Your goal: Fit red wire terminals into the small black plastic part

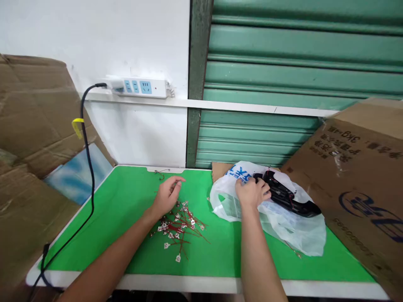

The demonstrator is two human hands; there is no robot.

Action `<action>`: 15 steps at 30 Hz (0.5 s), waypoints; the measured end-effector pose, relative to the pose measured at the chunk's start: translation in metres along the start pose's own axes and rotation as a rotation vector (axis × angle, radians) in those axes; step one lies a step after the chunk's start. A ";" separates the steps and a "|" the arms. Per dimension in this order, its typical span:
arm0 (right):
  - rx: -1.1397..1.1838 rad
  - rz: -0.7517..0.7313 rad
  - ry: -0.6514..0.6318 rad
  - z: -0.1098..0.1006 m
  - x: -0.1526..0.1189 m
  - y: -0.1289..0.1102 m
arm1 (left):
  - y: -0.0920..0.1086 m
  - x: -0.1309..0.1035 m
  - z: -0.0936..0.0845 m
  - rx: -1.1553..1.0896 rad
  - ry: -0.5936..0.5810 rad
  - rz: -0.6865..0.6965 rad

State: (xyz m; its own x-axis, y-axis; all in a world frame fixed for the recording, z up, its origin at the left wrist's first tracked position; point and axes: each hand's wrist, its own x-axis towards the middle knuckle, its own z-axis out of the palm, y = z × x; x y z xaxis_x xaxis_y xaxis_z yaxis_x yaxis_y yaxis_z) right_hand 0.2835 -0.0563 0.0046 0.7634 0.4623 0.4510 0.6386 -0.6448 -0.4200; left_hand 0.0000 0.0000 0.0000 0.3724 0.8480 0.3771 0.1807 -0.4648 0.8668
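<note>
Green worktop [126,235], one white power strip [143,87] upper left. Left hand [166,197] hovers loosely open, empty, over one pile of red-wired terminals [179,228] mid-frame. Right hand [252,193] has its fingers closed on black plastic parts [289,197] in one white bag [292,230], cardboard box [355,180] crowding the right.

White power strip [141,87] on wall ledge; black cable [89,167] hanging; cardboard boxes [355,176] flanking green table [126,235].

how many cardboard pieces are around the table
2: a cardboard sheet leaning at the left, a printed cardboard box at the right. More may lie out of view.
</note>
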 end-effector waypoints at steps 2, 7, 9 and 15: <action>-0.008 0.013 -0.006 -0.002 0.000 -0.001 | -0.002 -0.004 -0.004 0.009 0.004 -0.014; 0.053 -0.009 0.042 -0.009 -0.001 -0.008 | 0.002 -0.001 -0.007 0.054 0.050 -0.010; 0.116 -0.045 0.095 -0.012 -0.001 -0.013 | 0.003 0.000 -0.006 0.075 0.055 0.002; 0.369 -0.055 0.094 -0.022 -0.004 -0.025 | 0.003 -0.001 -0.006 0.062 0.042 0.013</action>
State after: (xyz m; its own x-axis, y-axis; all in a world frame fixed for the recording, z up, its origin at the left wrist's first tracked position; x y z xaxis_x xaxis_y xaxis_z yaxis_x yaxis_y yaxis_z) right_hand 0.2624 -0.0550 0.0305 0.7256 0.4212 0.5441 0.6835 -0.3503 -0.6403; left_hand -0.0054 -0.0003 0.0044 0.3371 0.8509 0.4028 0.2328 -0.4899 0.8401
